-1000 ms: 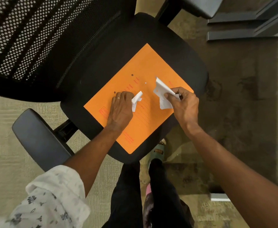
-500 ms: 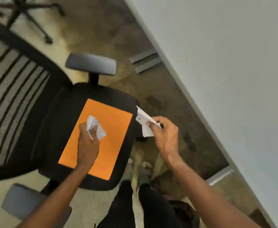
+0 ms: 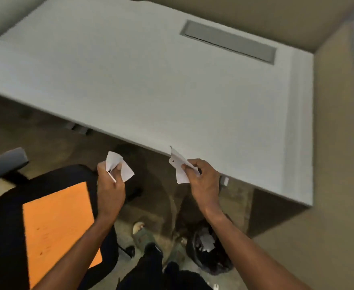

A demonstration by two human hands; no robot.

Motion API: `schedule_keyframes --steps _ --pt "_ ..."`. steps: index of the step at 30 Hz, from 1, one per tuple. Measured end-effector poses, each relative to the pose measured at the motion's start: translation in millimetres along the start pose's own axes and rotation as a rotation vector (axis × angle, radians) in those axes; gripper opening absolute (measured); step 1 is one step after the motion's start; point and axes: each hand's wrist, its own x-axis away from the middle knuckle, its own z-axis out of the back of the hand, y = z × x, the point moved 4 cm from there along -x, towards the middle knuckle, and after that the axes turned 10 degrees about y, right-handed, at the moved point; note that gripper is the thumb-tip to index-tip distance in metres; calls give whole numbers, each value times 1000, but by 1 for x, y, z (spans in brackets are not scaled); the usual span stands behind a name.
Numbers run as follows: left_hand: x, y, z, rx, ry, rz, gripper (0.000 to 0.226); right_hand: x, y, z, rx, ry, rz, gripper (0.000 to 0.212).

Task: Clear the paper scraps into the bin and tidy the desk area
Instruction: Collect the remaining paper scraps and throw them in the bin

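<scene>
Left hand (image 3: 111, 185): raised above the near right corner of the chair seat, fingers closed around a crumpled white paper scrap (image 3: 119, 167) that sticks up and out to the right of the fist.

Right hand (image 3: 201, 181): raised near the desk's near edge, thumb and fingers pinched shut on a second white paper scrap (image 3: 178, 168), folded, with a small hole visible close to its left edge.

Desk (image 3: 151, 80): pale grey top, filling the far and right part of the view; a grey rectangular cable slot (image 3: 228, 41) lies toward its far right.

Office chair (image 3: 52, 181): black seat at near left, one grey armrest (image 3: 3, 164) to the far left of it. An orange sheet (image 3: 56, 227) lies flat on the seat.

Bin (image 3: 209, 256): dark, on the floor at near centre-right, below the right forearm and beside the desk's side panel; white paper pieces (image 3: 206, 241) lie inside it. Detail blurred.

Person's feet: one sandalled foot (image 3: 143, 233) on the brownish floor between chair and bin; dark trouser legs at the near edge.

Both held scraps are in the air, well above the bin and apart from one another.
</scene>
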Motion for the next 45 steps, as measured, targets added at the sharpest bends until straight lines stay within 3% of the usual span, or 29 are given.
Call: schedule_keyframes --steps 8,14,17,22,29,32,36,41,43,45 --pt "131 21 -133 -39 -447 -116 16 58 141 125 107 330 -271 2" --pt "226 -47 -222 -186 -857 -235 6 127 283 145 61 549 -830 12" --pt "256 -103 -266 -246 -992 -277 5 146 358 129 17 605 -986 17" --pt "288 -209 -336 -431 -1091 -210 25 151 470 97 45 627 -1144 29" --pt "315 -300 -401 -579 -1213 -41 51 146 588 60 -336 630 -1312 12" --pt "318 -328 -412 -527 -1174 18 38 152 609 56 -364 635 -1321 21" --pt "312 -342 -404 -475 -1070 -5 2 169 616 54 -298 650 -1296 26" --pt "305 -302 -376 -459 -1066 -161 20 174 584 66 -289 642 -1199 34" --pt "304 -278 -363 -421 -1087 -292 21 169 556 81 -8 557 -1011 33" --pt "304 -245 -348 -378 -1127 -431 47 162 516 98 389 435 -718 27"
